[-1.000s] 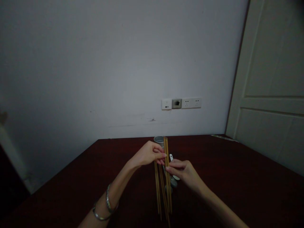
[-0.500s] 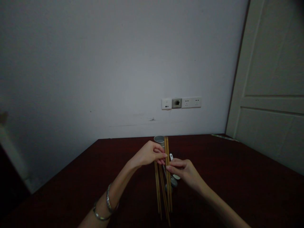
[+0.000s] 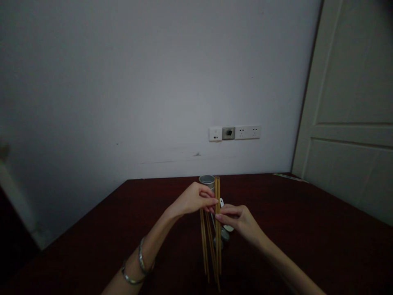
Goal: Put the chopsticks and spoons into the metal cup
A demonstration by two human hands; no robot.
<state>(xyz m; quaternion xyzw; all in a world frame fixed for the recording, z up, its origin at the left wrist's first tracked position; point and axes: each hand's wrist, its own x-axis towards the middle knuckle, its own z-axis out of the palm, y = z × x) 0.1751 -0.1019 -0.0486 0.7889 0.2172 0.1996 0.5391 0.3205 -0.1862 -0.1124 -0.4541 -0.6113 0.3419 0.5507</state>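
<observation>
table (image 3: 307,233): two hands (image 3: 192,200) (image 3: 238,220) pinch two chopsticks (image 3: 217,186)

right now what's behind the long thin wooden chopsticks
A grey round metal cup stands behind the wooden chopsticks. Only its rim shows; the left hand covers its body. A white spoon handle peeks out by the right hand, its bowl mostly covered.

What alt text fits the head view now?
A person's left hand and right hand pinch a bundle of long wooden chopsticks over a dark red table, just in front of a grey metal cup. The left wrist wears bangles; behind are a white wall with sockets and a door.
</observation>
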